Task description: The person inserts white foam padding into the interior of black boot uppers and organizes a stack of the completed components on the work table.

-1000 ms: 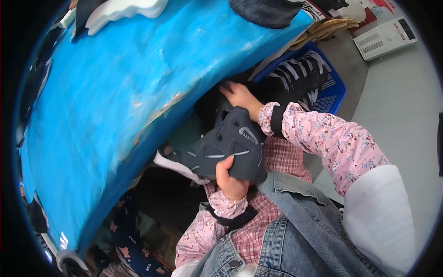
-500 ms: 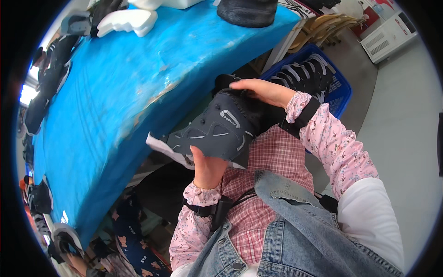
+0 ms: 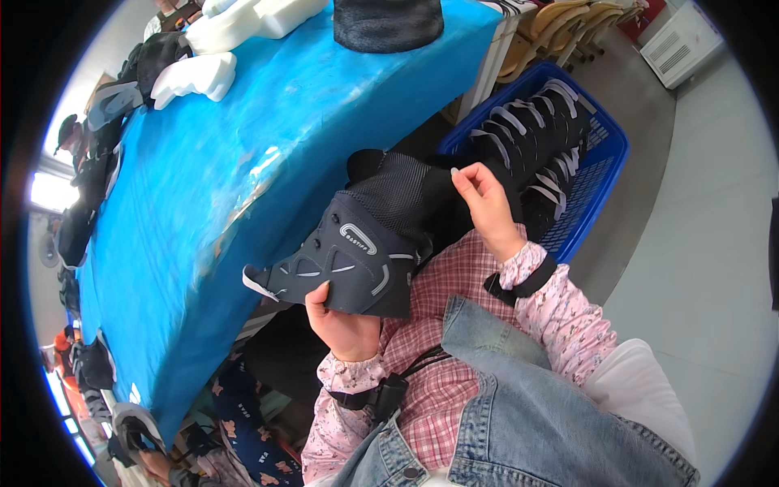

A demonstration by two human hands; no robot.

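A dark grey shoe upper (image 3: 349, 264) with light grey trim and a black mesh lining (image 3: 393, 187) is held above my lap, its toe toward the left. My left hand (image 3: 349, 331) grips its lower edge, thumb on the outer side and the other fingers hidden beneath. The lining bulges out of the collar toward the table. Beside the lining's right end, my right hand (image 3: 491, 213) is closed in a pinch against black fabric. Whatever lies between those fingertips is too small to make out.
A blue plastic basket (image 3: 613, 166) holding black uppers with pale laces (image 3: 535, 122) stands right of my lap. Ahead is a blue-covered table (image 3: 203, 154) with white foam-like pieces (image 3: 195, 79) and a black round object (image 3: 388, 24). Another person's hand (image 3: 154, 464) shows at lower left.
The upper has moved left and slightly down, and more mesh lining shows out of its collar. My right hand has left the collar's top and shifted right and down.
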